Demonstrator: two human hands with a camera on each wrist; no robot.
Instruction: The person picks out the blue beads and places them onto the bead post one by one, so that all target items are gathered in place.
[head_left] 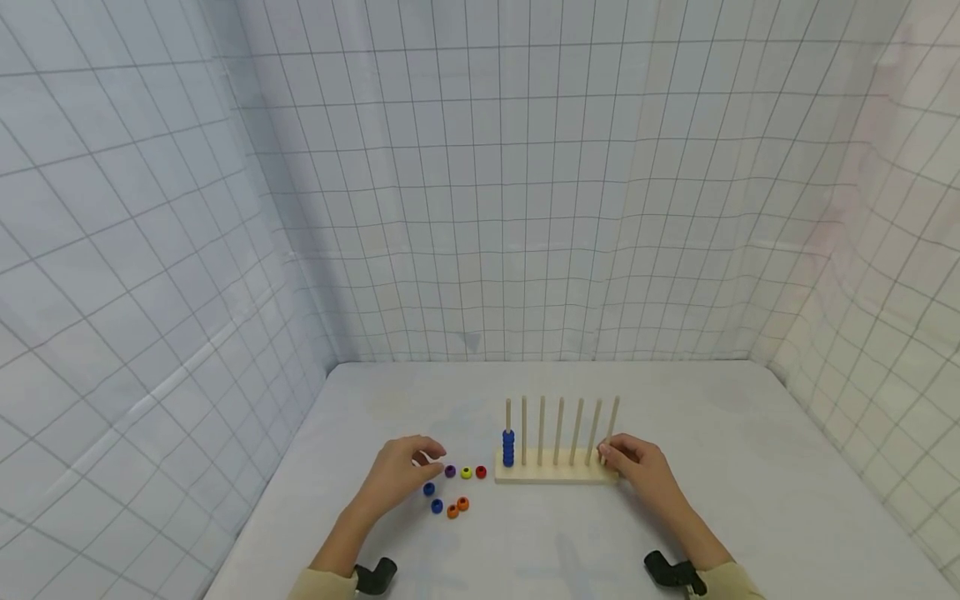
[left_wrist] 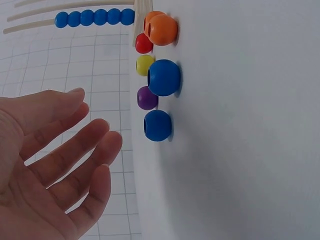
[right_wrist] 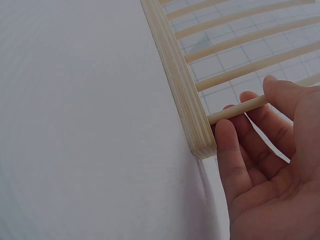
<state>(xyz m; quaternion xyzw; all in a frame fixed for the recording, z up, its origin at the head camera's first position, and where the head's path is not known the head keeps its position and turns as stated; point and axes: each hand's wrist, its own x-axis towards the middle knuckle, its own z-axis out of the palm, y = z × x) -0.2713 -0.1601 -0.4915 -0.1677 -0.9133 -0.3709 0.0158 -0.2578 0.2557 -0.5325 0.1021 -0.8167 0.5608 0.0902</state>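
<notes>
A wooden bead rack [head_left: 555,477] with several upright pegs stands on the table. Its leftmost peg carries a stack of blue beads [head_left: 508,448]; the other pegs are bare. At the rack's right end my right hand [head_left: 641,468] holds the last peg [right_wrist: 237,108] near the base, fingers and thumb around it. My left hand [head_left: 397,473], fingers loosely bent and holding nothing, hovers beside the loose beads. Nearest to it are two blue beads [left_wrist: 158,125] and a purple bead [head_left: 450,472]. A yellow bead [head_left: 467,472] and a red bead [head_left: 481,472] lie closer to the rack.
Two orange beads [head_left: 462,503] lie together in front of the yellow one. A white table [head_left: 555,542] bears everything, with grid-patterned cloth [head_left: 555,208] hanging behind and at both sides. Each wrist wears a black camera mount [head_left: 377,575].
</notes>
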